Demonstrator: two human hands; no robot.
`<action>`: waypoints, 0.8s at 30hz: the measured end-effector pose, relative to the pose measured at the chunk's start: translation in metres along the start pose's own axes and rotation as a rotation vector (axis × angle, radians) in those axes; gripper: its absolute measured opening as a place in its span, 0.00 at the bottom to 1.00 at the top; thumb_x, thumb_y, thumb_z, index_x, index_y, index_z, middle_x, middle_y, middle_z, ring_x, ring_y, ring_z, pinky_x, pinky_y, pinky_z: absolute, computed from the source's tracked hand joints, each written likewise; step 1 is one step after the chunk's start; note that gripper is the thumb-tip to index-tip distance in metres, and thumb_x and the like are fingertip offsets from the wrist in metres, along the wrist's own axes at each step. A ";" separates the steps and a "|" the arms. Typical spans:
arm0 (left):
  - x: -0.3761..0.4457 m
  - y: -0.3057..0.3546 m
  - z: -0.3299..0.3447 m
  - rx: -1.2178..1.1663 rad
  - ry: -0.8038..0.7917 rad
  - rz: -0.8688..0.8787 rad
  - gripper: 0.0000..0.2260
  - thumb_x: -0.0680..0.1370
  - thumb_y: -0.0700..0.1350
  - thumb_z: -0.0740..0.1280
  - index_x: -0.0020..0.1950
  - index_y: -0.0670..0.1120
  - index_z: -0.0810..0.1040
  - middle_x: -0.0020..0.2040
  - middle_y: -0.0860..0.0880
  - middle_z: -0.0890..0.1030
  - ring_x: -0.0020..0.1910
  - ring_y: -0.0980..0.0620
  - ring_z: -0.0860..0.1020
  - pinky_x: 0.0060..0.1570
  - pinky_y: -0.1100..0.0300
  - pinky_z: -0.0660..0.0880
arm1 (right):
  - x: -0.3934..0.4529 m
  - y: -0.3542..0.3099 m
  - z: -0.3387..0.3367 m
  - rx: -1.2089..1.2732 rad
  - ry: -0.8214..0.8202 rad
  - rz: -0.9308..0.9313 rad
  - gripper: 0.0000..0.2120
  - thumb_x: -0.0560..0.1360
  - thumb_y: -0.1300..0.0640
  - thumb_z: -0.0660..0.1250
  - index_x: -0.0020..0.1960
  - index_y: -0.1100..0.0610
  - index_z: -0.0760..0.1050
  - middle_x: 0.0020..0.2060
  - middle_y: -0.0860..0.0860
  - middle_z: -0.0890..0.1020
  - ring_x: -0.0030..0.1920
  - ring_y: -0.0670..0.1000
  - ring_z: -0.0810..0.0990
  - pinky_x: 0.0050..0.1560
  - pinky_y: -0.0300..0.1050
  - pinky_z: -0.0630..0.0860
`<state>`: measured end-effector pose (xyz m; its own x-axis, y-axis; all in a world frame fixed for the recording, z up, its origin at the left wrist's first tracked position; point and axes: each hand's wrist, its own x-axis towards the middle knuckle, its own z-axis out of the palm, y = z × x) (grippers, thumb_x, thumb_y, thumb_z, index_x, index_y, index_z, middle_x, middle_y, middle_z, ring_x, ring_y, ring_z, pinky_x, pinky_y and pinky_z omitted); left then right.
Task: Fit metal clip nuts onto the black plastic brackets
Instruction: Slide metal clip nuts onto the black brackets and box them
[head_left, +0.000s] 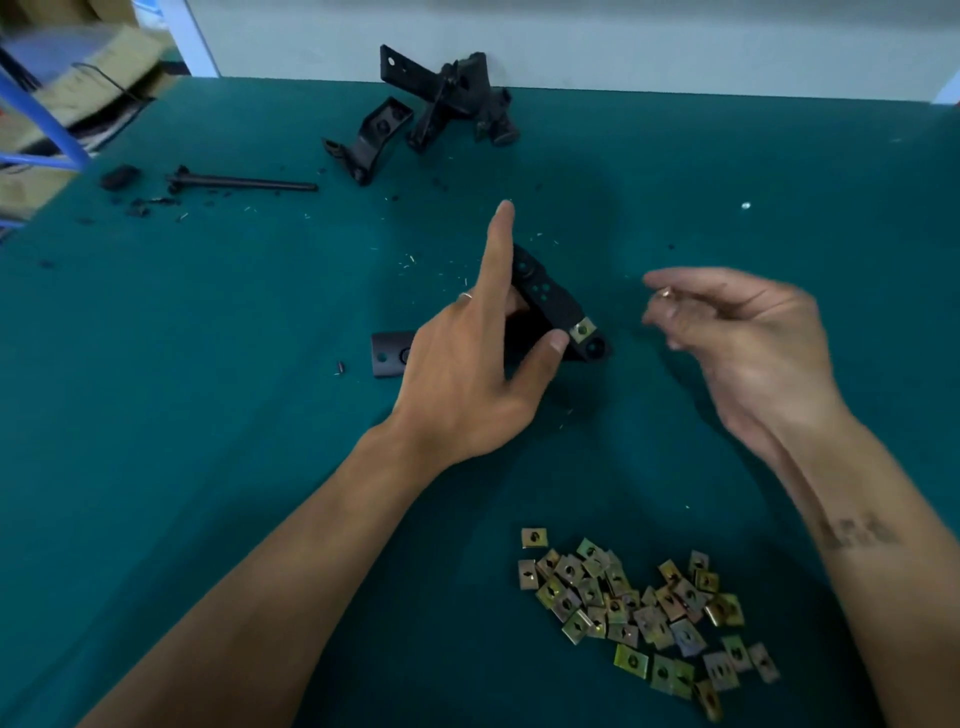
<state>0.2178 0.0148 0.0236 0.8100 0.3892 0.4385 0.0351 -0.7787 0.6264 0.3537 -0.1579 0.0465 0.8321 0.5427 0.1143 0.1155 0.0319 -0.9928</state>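
One gold metal clip nut (582, 329) sits on the black plastic bracket (545, 304) pinched on the green counter (208, 415) by the left hand (467, 374); the blurred right hand (737, 332), fingers loosely curled, might drop whatever it holds.

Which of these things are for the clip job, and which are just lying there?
For the job:
- black bracket that the left hand holds
- clip nut already on its end
- pile of clip nuts
- heap of black brackets

Just lying about:
- black rod
- small black block
- black crumbs
- cardboard box
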 end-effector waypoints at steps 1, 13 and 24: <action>-0.001 0.000 0.001 0.013 -0.021 0.040 0.39 0.82 0.58 0.61 0.83 0.43 0.43 0.36 0.52 0.76 0.29 0.54 0.71 0.29 0.50 0.71 | 0.000 -0.001 0.000 0.175 0.042 0.062 0.11 0.70 0.71 0.73 0.47 0.57 0.85 0.37 0.56 0.84 0.40 0.51 0.81 0.45 0.38 0.77; -0.004 0.007 0.005 0.082 -0.108 0.139 0.42 0.78 0.53 0.67 0.83 0.43 0.45 0.56 0.57 0.83 0.51 0.50 0.81 0.44 0.50 0.78 | -0.022 0.000 0.046 0.489 0.079 0.169 0.10 0.65 0.64 0.76 0.45 0.62 0.81 0.40 0.57 0.87 0.42 0.53 0.86 0.47 0.43 0.82; -0.003 0.008 0.006 0.097 -0.144 0.114 0.42 0.78 0.53 0.66 0.83 0.46 0.43 0.47 0.52 0.82 0.41 0.48 0.79 0.39 0.48 0.76 | -0.032 0.000 0.058 0.561 0.169 0.272 0.05 0.66 0.61 0.77 0.38 0.58 0.81 0.42 0.56 0.85 0.47 0.56 0.83 0.41 0.46 0.77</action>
<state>0.2190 0.0045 0.0228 0.8871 0.2267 0.4020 -0.0110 -0.8604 0.5095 0.2952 -0.1267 0.0410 0.8711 0.4549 -0.1851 -0.3742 0.3708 -0.8500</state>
